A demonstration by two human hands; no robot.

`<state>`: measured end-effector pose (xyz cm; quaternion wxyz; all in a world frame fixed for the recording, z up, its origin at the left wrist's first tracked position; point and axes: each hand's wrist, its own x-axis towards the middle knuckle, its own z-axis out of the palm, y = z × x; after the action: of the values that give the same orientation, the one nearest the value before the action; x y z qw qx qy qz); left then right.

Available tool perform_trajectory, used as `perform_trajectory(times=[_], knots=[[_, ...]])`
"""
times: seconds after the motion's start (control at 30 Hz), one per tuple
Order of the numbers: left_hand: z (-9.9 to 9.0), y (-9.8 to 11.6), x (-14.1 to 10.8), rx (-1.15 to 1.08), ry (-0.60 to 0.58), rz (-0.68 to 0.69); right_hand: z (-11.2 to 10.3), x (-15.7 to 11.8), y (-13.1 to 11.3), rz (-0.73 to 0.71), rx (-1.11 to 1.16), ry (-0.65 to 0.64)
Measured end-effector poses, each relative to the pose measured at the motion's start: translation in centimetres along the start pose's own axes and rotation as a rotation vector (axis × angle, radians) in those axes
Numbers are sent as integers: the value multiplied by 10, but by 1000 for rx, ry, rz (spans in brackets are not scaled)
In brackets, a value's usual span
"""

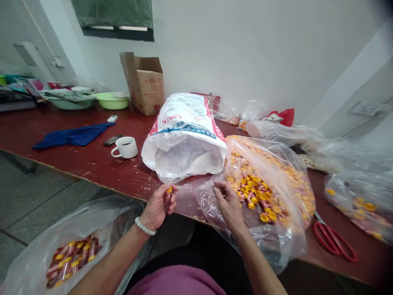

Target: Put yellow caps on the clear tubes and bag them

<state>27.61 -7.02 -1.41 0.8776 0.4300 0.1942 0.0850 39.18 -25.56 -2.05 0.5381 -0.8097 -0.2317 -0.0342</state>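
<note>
My left hand [159,207] is closed around a small clear tube with a yellow cap [169,190], held upright in front of the table edge. My right hand [229,205] is over the near left edge of a clear plastic bag [211,200], its fingers loosely bent and apart, with nothing visible in them. In that bag lie many yellow caps with pinkish stems [253,190]. Between and beyond my hands, a white printed sack [187,119] lies on its side, its mouth facing me and clear plastic inside. Low at the left, another clear bag [30,262] holds capped tubes [72,260].
Red-handled scissors [334,241] lie at the right edge, near another bag with yellow caps [365,205]. A white mug [125,147], a dark phone-like object [113,140] and a blue cloth [73,136] are left of the sack. Behind stand a cardboard box [150,90] and basins [112,101].
</note>
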Motion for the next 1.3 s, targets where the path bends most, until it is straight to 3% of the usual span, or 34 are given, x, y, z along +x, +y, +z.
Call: perform_trajectory(times=[0.1,0.23,0.33,0.47,0.6,0.7,0.77,0.87,0.93,1.03,1.17,1.23,1.3], knots=[[-16,10,10,58,84,62,63,52,-10,-83,-158,-152],[-37,10,19,120,198,116,129,104,-10,-63,-410,-272],[-51,5,23,128,226,109,156,121,-2,-26,-552,-314],[-65,-1,29,257,245,189,162,131,1,-3,-648,-312],[-67,5,35,629,283,380,136,120,-11,-17,-631,-263],[-59,12,35,1013,253,719,104,84,-23,-71,-549,-307],[-51,13,34,1176,131,822,85,50,-31,-139,-464,-371],[-36,1,27,1217,-199,665,61,6,-32,-195,-231,-417],[-26,-11,19,1166,-332,504,42,-13,-24,-124,-68,-402],[-11,-32,5,1025,-341,290,1,-28,5,34,-62,-202],[4,-49,-9,666,-290,15,-58,-32,56,150,-259,151],[9,-52,-12,557,-272,-51,-73,-33,76,198,-339,210],[13,-51,-14,522,-263,-80,-74,-33,89,217,-395,198]])
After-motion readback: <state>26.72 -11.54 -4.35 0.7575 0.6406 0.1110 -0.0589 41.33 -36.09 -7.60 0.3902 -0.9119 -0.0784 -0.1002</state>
